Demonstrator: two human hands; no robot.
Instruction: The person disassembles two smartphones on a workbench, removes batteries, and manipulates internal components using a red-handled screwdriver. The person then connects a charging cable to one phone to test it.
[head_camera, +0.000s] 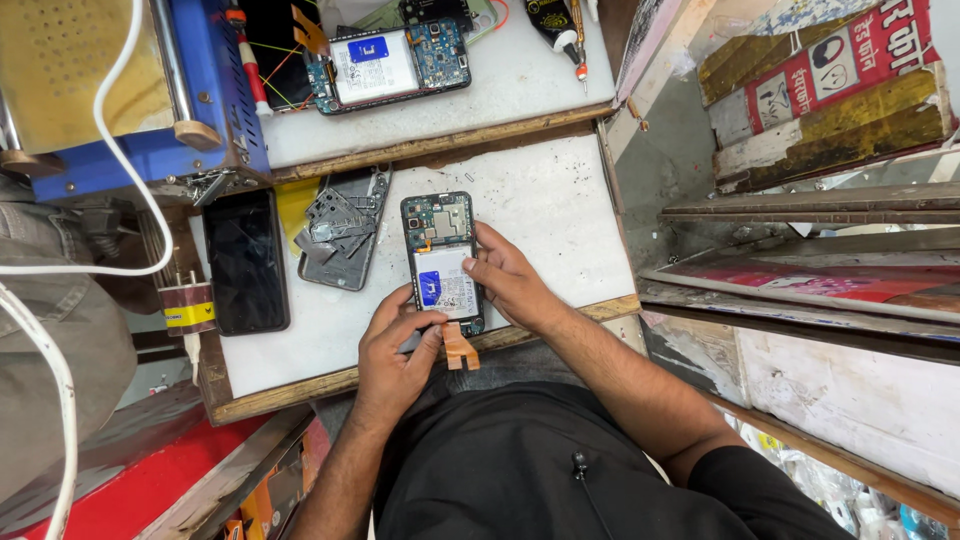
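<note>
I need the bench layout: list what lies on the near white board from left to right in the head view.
Charger plug → black phone → grey back cover → opened phone, held by the left hand and right hand.

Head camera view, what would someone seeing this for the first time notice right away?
First, the opened phone at the middle of the white work board, its circuit board and battery bare, with the right hand pressing its edge and the left hand holding a thin tool at its lower end. Left of it lie a removed grey back cover and a dark phone. A second opened phone sits on the upper shelf beside a blue machine.
</note>
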